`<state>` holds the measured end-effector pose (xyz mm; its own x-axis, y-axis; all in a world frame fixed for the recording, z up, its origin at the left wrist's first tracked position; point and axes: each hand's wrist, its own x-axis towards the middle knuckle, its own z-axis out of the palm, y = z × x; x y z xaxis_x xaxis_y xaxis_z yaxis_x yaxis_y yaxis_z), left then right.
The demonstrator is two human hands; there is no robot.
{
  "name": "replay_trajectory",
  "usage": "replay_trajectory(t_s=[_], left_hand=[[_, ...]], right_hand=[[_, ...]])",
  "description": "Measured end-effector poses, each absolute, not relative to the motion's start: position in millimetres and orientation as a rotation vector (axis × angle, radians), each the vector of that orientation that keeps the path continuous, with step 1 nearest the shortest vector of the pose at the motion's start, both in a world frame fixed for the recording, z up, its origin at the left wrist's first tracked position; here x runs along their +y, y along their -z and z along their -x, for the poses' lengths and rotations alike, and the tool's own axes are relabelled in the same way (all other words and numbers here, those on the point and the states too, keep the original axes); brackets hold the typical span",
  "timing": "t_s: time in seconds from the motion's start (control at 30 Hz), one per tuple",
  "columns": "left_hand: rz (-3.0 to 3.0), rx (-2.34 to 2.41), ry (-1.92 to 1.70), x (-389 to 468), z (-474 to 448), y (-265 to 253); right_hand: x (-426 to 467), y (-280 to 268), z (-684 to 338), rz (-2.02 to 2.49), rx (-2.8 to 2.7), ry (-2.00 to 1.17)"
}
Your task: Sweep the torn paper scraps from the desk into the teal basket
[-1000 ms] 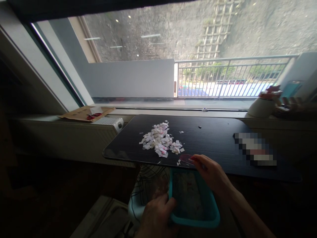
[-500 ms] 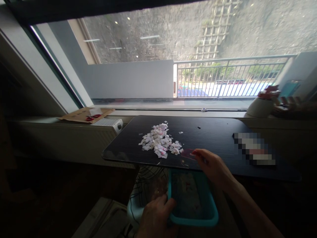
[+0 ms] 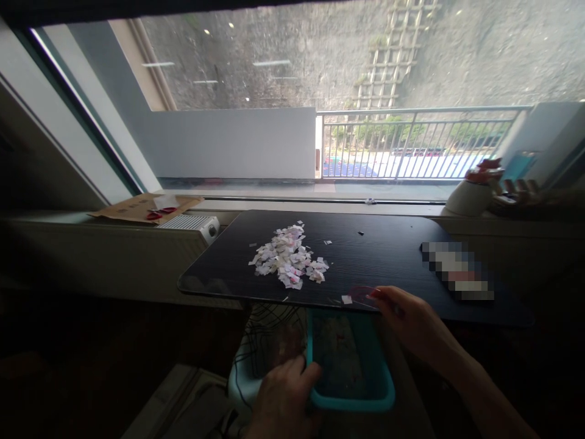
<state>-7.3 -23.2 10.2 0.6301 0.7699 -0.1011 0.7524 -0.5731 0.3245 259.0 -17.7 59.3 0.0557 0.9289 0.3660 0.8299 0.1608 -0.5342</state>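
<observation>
My left hand (image 3: 286, 393) is closed on the near left rim of a turquoise plastic bin (image 3: 351, 404), just below the table's front edge. A few pale and reddish scraps show dimly inside it. Close to that edge, my right hand (image 3: 411, 320) pinches a thin, see-through pinkish plastic piece (image 3: 362, 294); its exact kind is unclear. One small white paper scrap (image 3: 347, 299) lies at the tabletop's edge, by the left end of the plastic. Farther left, a heap of cut paper bits (image 3: 283, 256) rests on the black table (image 3: 384, 256), apart from both hands.
A blurred-out flat object (image 3: 457, 271) lies at the table's right. Red-handled scissors (image 3: 159, 213) rest on brown paper (image 3: 121, 208) on the left sill. Dark cables (image 3: 265, 323) hang beside the bin, and a pale jug-like container (image 3: 466, 195) stands on the right sill.
My right hand has drawn the plastic piece away from the heap, rightward and toward the table's front edge. A scrap now shows beside it. My left hand keeps its hold on the bin.
</observation>
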Motion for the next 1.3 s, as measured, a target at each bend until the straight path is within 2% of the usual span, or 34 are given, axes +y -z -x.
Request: replay_trajectory(t_s=[0.4,0.63,1.0,1.3], left_hand=[[-2.550,1.213,-0.088,-23.9,6.2,-7.3],[-2.496,1.210,-0.104,-22.6,8.9,-12.2],[-2.541,1.178,-0.004,-14.5,13.3,8.5],[-2.515,1.188,0.002,-15.6,6.2,-2.0]], right_hand=[[-13.0,-52.6,-259.2,1.564,-1.713,-0.373],[-43.2,-51.5,-256.8,1.578,-1.792,-0.506],[38.4,-62.8,-211.7,1.622,-1.767,-0.214],[23.0,-68.6,-220.9,1.737,-1.785,-0.162]])
